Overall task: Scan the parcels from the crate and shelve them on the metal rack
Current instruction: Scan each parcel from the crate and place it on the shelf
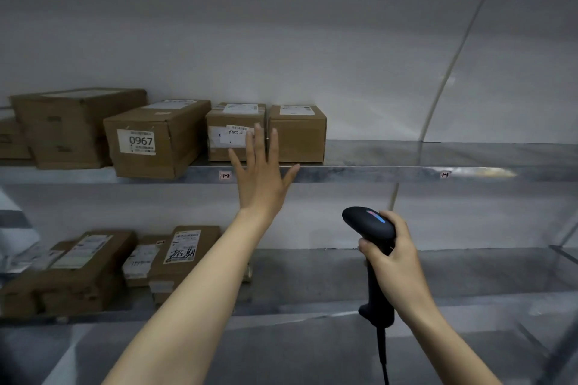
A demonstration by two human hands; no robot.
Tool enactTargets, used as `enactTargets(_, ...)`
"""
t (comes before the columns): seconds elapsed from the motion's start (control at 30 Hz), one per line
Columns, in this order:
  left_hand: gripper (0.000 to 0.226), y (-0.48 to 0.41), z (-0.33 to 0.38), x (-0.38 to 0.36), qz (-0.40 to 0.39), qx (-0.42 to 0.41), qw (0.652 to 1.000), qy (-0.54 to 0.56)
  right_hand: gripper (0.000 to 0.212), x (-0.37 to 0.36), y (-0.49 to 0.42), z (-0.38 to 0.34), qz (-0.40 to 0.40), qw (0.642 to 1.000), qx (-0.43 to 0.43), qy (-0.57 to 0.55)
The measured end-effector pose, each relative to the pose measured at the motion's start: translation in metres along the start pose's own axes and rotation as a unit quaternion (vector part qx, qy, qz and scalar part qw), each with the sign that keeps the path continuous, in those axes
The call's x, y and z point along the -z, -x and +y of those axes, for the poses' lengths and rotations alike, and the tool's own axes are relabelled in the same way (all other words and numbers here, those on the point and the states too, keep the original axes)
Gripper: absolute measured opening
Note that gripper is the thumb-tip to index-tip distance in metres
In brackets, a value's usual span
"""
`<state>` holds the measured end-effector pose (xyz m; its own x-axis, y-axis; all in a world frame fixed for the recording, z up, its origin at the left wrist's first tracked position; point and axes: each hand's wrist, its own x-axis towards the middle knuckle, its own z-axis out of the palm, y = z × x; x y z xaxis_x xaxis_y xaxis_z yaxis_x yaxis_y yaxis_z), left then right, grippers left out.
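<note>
The small box [298,134] stood on the upper shelf [406,173], just behind the left hand [261,178], whose fingers [258,141] were spread and empty; the right hand [394,256], lower, clasped the scanner [369,223].

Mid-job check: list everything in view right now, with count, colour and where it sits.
rack: one, grey metal, two shelves showing across the frame
upper boxes: five, brown cardboard, left half of the upper shelf; one labelled 0967, leftmost cut off by the frame edge
lower parcels: several, brown with white labels, left end of the lower shelf; exact count unclear
shelf tags: two, pale, on the upper shelf's front edge
scanner: one, black, cable hanging down, lower right
wall: one, white, behind the rack
left hand: open, fingers spread, in front of the two small upper boxes
right hand: grips the scanner's handle
</note>
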<state>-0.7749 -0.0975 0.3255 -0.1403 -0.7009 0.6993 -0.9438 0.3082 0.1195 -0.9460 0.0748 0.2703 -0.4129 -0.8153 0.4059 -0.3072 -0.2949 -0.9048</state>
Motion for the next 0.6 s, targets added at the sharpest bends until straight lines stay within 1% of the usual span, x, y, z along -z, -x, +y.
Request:
enactTargets(0.1,0.083,0.025,-0.012,0.012,-0.023,0.001,1.0,-0.012,0.048,-0.004,0.015,-0.008,-0.015,1.0,0.006,-0.005)
enactTargets(0.4,0.081,0.106,-0.062,0.061,-0.065,0.043,0.996,-0.038,0.052,-0.028,0.065,-0.028,-0.08,0.996,0.016,-0.025)
enactTargets(0.6,0.08,0.157,-0.109,0.088,-0.079,0.079,0.992,-0.051,0.047,-0.063,0.096,-0.04,-0.122,0.992,0.026,-0.029)
